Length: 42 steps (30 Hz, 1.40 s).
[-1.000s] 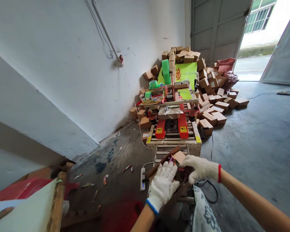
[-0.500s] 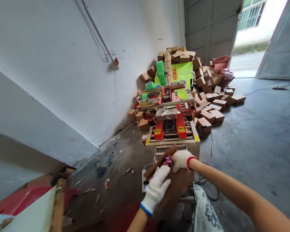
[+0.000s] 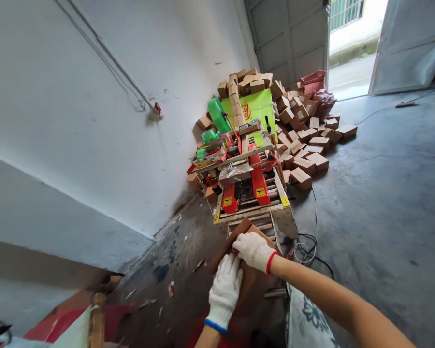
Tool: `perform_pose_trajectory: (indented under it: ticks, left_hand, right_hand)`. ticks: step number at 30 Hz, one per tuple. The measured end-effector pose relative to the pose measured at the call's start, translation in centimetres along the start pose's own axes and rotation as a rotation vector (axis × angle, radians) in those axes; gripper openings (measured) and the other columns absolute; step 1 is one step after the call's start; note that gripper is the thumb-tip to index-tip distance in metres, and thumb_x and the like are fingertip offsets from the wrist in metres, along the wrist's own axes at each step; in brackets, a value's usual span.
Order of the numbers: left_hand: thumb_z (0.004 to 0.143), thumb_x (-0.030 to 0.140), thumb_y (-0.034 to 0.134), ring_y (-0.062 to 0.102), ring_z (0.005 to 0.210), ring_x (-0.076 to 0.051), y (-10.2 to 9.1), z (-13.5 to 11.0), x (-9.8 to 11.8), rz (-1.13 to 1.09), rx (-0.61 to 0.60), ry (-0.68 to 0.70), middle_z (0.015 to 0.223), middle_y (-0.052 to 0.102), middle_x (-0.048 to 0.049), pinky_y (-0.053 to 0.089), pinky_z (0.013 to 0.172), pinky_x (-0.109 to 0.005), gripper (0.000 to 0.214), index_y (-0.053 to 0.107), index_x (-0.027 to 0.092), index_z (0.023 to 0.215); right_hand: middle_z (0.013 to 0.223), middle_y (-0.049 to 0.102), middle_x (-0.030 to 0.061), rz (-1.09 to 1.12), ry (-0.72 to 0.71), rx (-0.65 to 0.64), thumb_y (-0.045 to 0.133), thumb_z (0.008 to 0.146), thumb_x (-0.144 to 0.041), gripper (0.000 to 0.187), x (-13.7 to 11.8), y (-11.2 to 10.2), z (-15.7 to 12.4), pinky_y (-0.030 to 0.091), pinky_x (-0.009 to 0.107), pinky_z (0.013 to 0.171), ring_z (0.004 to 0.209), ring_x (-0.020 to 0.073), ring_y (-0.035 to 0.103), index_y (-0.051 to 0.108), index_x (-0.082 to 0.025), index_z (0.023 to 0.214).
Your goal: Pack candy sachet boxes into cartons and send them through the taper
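A brown cardboard box (image 3: pixel 249 285) with raised flaps lies in front of me at the near end of the roller conveyor. My left hand (image 3: pixel 225 286), in a white knit glove with a blue cuff, rests on the box with its fingers stretched out. My right hand (image 3: pixel 253 249), gloved in white with a red cuff, curls its fingers down at the box opening. Only a small pinkish-purple bit of a shiny packet (image 3: pixel 235 250) shows by those fingertips; the glove hides the rest. The two hands almost touch.
Beyond the box stands a carton sealing machine (image 3: pixel 260 186) with red side belts and a taped carton (image 3: pixel 235 172) on it. Green tape rolls (image 3: pixel 217 115) sit left of it. Many cartons (image 3: pixel 304 166) are piled behind. Cables (image 3: pixel 308 249) lie on the floor at right; a wall (image 3: pixel 105 145) stands left.
My view has tilted and shifted. Both hands have moved closer together over the box opening, and the purple packet, plainly visible before, is now mostly covered by my right hand.
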<state>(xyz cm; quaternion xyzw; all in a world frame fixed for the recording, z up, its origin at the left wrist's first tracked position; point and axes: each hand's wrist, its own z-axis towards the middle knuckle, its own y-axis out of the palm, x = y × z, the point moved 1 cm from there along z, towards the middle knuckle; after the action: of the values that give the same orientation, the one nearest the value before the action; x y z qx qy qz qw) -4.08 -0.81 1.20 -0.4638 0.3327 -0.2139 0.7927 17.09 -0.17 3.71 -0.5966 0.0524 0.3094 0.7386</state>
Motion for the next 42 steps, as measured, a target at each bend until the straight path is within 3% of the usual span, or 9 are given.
perform_pose_trajectory:
  ticks: [9, 14, 17, 23, 27, 31, 34, 37, 42]
  left_hand:
    - [0.100, 0.031, 0.040, 0.068, 0.119, -0.023, -0.1, 1.7, -2.0, -0.070, -0.102, 0.079, 0.128, 0.071, -0.0071, 0.057, 0.103, -0.039, 0.041, 0.070, 0.022, 0.127]
    - [0.099, 0.028, 0.041, 0.070, 0.113, -0.023, -0.2, 2.3, -1.6, -0.046, -0.108, 0.070, 0.121, 0.074, -0.0075, 0.060, 0.099, -0.038, 0.039, 0.074, 0.021, 0.118]
    - [0.099, 0.026, 0.043, 0.071, 0.111, -0.023, -0.8, 2.3, -0.6, 0.012, -0.022, 0.107, 0.119, 0.075, -0.0087, 0.060, 0.097, -0.037, 0.036, 0.074, 0.019, 0.116]
    - [0.095, 0.027, 0.057, 0.054, 0.134, -0.034, -2.9, 1.8, 1.7, 0.248, 0.199, 0.000, 0.138, 0.062, -0.0175, 0.034, 0.120, -0.058, 0.038, 0.067, 0.014, 0.130]
    - [0.095, 0.039, 0.057, 0.050, 0.137, -0.038, -3.4, 2.2, 2.0, 0.187, -0.128, -0.226, 0.151, 0.049, -0.0235, 0.036, 0.118, -0.056, 0.057, 0.056, 0.007, 0.142]
    - [0.100, 0.037, 0.045, 0.054, 0.136, -0.027, -4.6, 3.6, 0.9, -0.013, -0.516, -0.330, 0.149, 0.054, -0.0142, 0.041, 0.116, -0.039, 0.053, 0.050, 0.016, 0.149]
    - [0.098, 0.047, 0.047, 0.050, 0.139, -0.024, -5.1, 4.2, -0.7, -0.150, -0.632, -0.347, 0.150, 0.055, -0.0049, 0.038, 0.118, -0.039, 0.054, 0.049, 0.030, 0.149]
    - [0.095, 0.048, 0.049, 0.044, 0.144, -0.022, -4.1, 3.7, -1.6, -0.321, -0.665, -0.395, 0.155, 0.049, -0.0038, 0.031, 0.122, -0.037, 0.058, 0.049, 0.028, 0.150]
    - [0.099, 0.047, 0.044, 0.034, 0.150, -0.029, -3.8, 2.7, 1.7, -0.139, -0.715, -0.456, 0.166, 0.026, -0.0117, 0.028, 0.122, -0.041, 0.064, 0.033, 0.023, 0.158]
  right_hand:
    - [0.090, 0.071, 0.0135, 0.011, -0.004, 0.039, 0.058, 0.092, -0.023, 0.018, 0.4, 0.0, 1.7, 0.053, 0.037, 0.073, 0.085, 0.0259, 0.070, 0.073, -0.014, 0.090]
    - [0.134, 0.058, 0.0126, -0.006, -0.112, 0.256, 0.044, 0.102, -0.029, 0.032, 0.3, -0.3, 1.7, 0.043, 0.050, 0.103, 0.119, 0.0272, 0.054, 0.057, -0.020, 0.130]
    - [0.144, 0.048, 0.0120, -0.044, -0.143, 0.424, 0.047, 0.101, -0.028, 0.039, 0.7, -0.1, 1.7, 0.030, 0.058, 0.113, 0.131, 0.0311, 0.039, 0.048, -0.021, 0.138]
    - [0.107, 0.061, 0.0059, -0.053, -0.172, 0.431, 0.051, 0.099, -0.024, 0.015, 1.3, 0.2, 0.1, 0.030, 0.054, 0.110, 0.114, 0.0265, 0.045, 0.058, -0.021, 0.112]
    - [0.105, 0.065, 0.0058, -0.028, -0.236, 0.405, 0.057, 0.097, -0.033, 0.018, 2.1, 0.8, -2.8, 0.030, 0.053, 0.108, 0.105, 0.0251, 0.050, 0.059, -0.021, 0.111]
    - [0.114, 0.067, 0.0069, 0.035, -0.296, 0.386, 0.064, 0.093, -0.043, 0.034, 3.0, 1.2, -4.2, 0.034, 0.047, 0.101, 0.106, 0.0242, 0.054, 0.059, -0.021, 0.119]
    - [0.116, 0.068, 0.0058, 0.050, -0.339, 0.399, 0.061, 0.094, -0.047, 0.037, 3.4, 1.3, -4.1, 0.034, 0.045, 0.097, 0.107, 0.0235, 0.056, 0.059, -0.022, 0.121]
    - [0.108, 0.071, 0.0030, 0.061, -0.359, 0.391, 0.058, 0.095, -0.049, 0.031, 3.7, 1.6, -3.7, 0.035, 0.042, 0.091, 0.102, 0.0219, 0.058, 0.064, -0.022, 0.110]
    - [0.097, 0.074, -0.0005, 0.072, -0.397, 0.287, 0.055, 0.097, -0.046, 0.026, 4.8, 1.9, -2.6, 0.037, 0.038, 0.087, 0.092, 0.0178, 0.061, 0.071, -0.025, 0.095]
